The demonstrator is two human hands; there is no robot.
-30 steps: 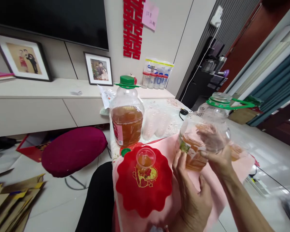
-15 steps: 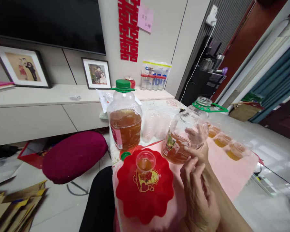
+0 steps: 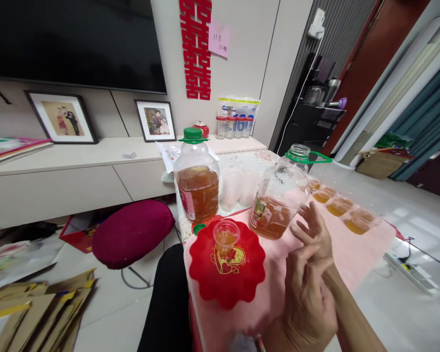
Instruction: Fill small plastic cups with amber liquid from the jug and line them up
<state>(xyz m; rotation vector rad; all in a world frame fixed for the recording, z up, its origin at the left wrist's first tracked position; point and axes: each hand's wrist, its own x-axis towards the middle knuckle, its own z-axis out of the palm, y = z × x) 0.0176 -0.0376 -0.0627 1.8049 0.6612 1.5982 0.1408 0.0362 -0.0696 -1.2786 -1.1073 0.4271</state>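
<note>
My right hand point(image 3: 313, 232) is open, its fingers apart, beside the clear plastic jug point(image 3: 273, 215), which stands uncapped with amber liquid low inside. In front of my right wrist is my left hand point(image 3: 308, 293), fingers loosely bent and apart; contact between the two hands is hard to make out. A clear plastic cup point(image 3: 226, 234) with some amber liquid stands on the red scalloped plate point(image 3: 229, 291). Farther left, a second jug point(image 3: 198, 190) wears a green cap and is fuller. A loose green cap point(image 3: 199, 228) lies by the plate's far edge.
Several filled cups point(image 3: 339, 206) line the pink cloth's point(image 3: 374, 244) right side. Stacks of clear cups point(image 3: 231, 188) stand between the jugs. A maroon stool point(image 3: 134, 234) is to the left, with flattened cardboard point(image 3: 40, 313) on the floor. A power strip point(image 3: 412, 274) lies at right.
My right hand has come off the uncapped jug and drawn back toward me. My left hand stays close to it. The view has shifted slightly, moving the scene's left side rightward.
</note>
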